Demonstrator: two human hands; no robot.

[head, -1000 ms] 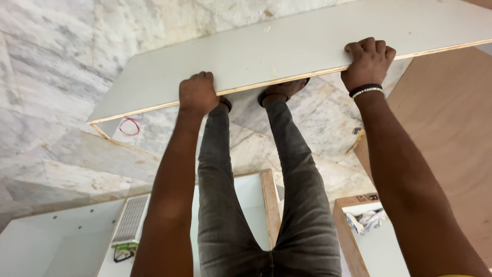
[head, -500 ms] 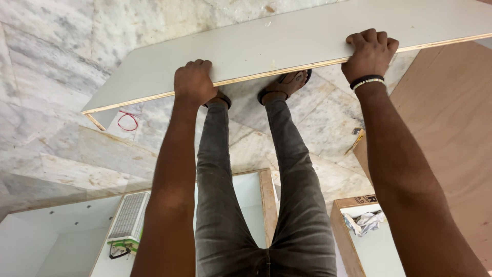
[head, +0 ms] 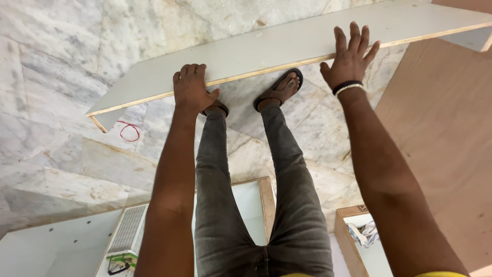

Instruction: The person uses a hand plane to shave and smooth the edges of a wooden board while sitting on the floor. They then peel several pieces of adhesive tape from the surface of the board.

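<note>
A long white laminated board (head: 266, 54) with a pale wooden edge stretches across the view above a marble floor. My left hand (head: 190, 91) grips its near edge, fingers curled over the top. My right hand (head: 349, 57) lies flat on the board's top face with fingers spread; a dark band and a light band circle the wrist. Below the board I see my legs in grey trousers and my feet in dark sandals (head: 281, 91).
A red wire loop (head: 129, 132) lies on the marble under the board's left end. A brown plywood sheet (head: 441, 133) covers the floor on the right. White panels with wooden edges (head: 264, 202) and a small ribbed device (head: 125, 238) sit at the bottom.
My right hand has opened from a grip on the board's edge to a flat palm on top. The board sits lower and further right in view.
</note>
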